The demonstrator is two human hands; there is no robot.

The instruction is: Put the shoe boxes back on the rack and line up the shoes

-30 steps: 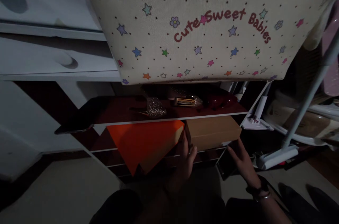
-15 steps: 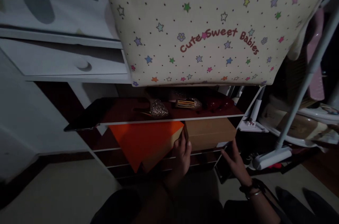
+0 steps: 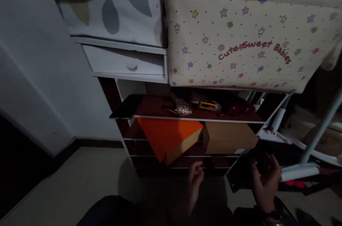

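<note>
An orange box [image 3: 171, 134] sits at a slant on the shelf below the shoes, one corner jutting out over the front edge. Beside it on the right lies a brown cardboard box [image 3: 229, 137]. My left hand [image 3: 195, 185] is in front of and below the two boxes, its fingers loosely bent, touching neither. To the right, my right hand [image 3: 267, 183] is raised near the rack's right side with thumb and fingers apart. Dark clutter behind its fingers is hard to make out; nothing shows in its grip.
Glittery high-heeled shoes [image 3: 183, 107] and dark red shoes [image 3: 240, 109] stand on the upper shelf. A black phone-like slab [image 3: 127, 106] overhangs its left end. Above hangs a star-patterned fabric bin [image 3: 240, 41], beside a white drawer [image 3: 128, 63]. A pale pole [image 3: 324, 122] leans at right.
Both hands have come away from the brown box and moved down towards me, the right one also outwards. The orange box now lies slightly differently angled. My view has turned left.
</note>
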